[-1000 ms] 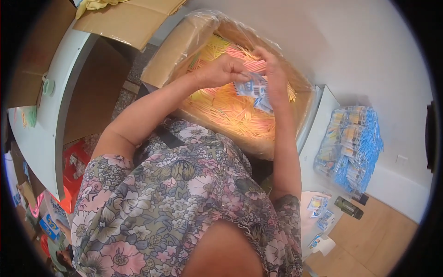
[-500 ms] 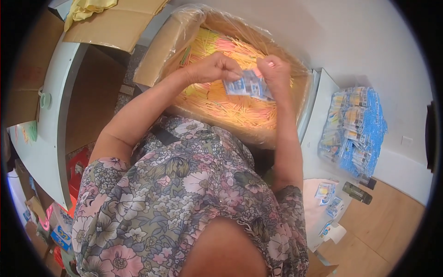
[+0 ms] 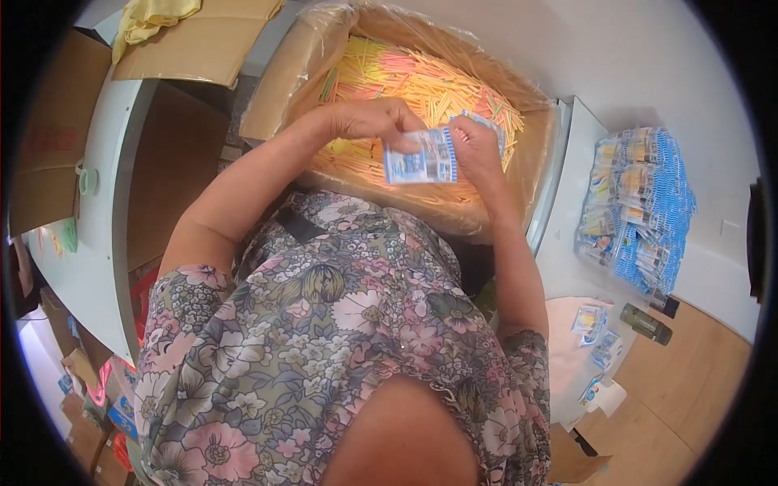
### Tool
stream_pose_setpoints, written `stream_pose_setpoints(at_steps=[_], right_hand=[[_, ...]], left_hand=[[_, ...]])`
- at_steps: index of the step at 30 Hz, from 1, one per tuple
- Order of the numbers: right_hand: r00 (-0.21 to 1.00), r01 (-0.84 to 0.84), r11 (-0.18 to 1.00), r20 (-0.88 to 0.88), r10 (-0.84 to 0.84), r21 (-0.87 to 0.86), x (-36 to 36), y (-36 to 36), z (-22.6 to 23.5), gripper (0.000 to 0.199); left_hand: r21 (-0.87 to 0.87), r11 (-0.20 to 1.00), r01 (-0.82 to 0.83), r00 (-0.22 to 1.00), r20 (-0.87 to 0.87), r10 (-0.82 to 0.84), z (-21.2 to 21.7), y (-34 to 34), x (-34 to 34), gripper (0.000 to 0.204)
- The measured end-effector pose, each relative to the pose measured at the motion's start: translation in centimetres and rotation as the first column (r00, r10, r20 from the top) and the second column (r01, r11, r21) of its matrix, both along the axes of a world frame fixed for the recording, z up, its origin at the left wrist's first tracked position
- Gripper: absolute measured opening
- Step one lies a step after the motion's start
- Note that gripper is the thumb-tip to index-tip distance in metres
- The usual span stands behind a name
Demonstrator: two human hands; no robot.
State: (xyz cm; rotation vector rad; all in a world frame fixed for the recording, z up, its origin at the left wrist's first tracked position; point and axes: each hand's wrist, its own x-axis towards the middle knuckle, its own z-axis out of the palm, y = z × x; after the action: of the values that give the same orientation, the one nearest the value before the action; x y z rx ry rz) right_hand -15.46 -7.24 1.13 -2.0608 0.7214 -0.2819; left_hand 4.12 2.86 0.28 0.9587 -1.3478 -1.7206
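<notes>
We are holding a small blue-and-white packet up between both hands, above the near edge of a big cardboard box lined with clear plastic and heaped with thin yellow, orange and pink sticks. Our left hand is curling over the packet's upper left corner, thumb and fingertips pinching it there. Our right hand is gripping its right edge, fingers pressed together against the thumb; whether it is also holding sticks behind the packet, we cannot tell.

We are judging the packet to be very light, thin and floppy, with a smooth film that could slide between dry fingers, so pinching it at the two opposite edges is keeping it flat and open to view. The sticks look light, stiff and easy to snap or scatter.

On the white table toward its right edge, a pile of similar blue packets is lying in clear wrap.
</notes>
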Motion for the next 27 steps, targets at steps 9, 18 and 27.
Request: stream_pose_setpoints(at_steps=[9,18,27], right_hand=[[0.941,0.268,0.962,0.201,-0.271,0.041,2.6,1.6,0.2,0.027],[0.933,0.328,0.936,0.196,-0.301,-0.126,1.4,-0.8,1.2,0.02],[0.979,-0.092,0.972,-0.197,0.048,-0.218,-3.4,1.4,1.0,0.015]], left_hand=[[-0.238,0.963,-0.123,0.983,0.106,0.151,-1.2,-0.3,-0.6,0.017],[-0.256,0.938,-0.234,0.959,0.099,0.266,-1.8,-0.7,-0.4,0.02],[0.064,0.94,-0.334,0.933,-0.122,0.339,-0.4,-0.7,-0.1,0.024]])
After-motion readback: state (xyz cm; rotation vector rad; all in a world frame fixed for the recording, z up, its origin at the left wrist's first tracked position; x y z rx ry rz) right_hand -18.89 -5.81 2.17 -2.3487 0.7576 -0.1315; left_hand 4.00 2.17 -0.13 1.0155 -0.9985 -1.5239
